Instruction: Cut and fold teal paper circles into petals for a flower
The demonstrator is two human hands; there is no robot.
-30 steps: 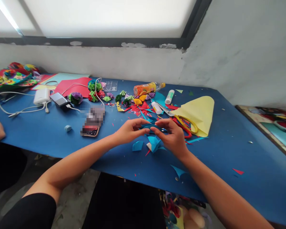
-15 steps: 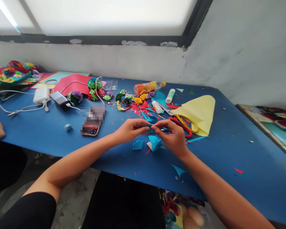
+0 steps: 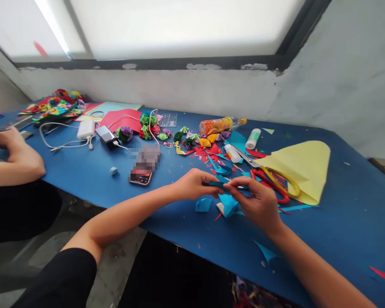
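Between my hands is a piece of blue paper (image 3: 218, 184), pinched from both sides above the blue table. My left hand (image 3: 194, 185) has its fingers closed on the paper's left part. The fingertips of my right hand (image 3: 256, 197) grip its right end. Just below lie a folded blue paper piece (image 3: 203, 205) and another blue fold (image 3: 227, 205) partly behind my right hand. Scissors (image 3: 269, 173) with red and yellow handles rest beyond my right hand, beside a yellow paper sheet (image 3: 311, 171).
Glue sticks (image 3: 253, 138) and an orange drink bottle (image 3: 216, 125) lie behind the red scraps (image 3: 208, 150). Left of them are paper flowers (image 3: 149, 124), a phone (image 3: 145, 164), a power bank (image 3: 86, 129) and cables. Another person's arm (image 3: 16, 156) rests at the far left.
The view has swung left, so the table contents sit further right and more of the other person's arm shows. The held blue paper now shows more of its dark face.
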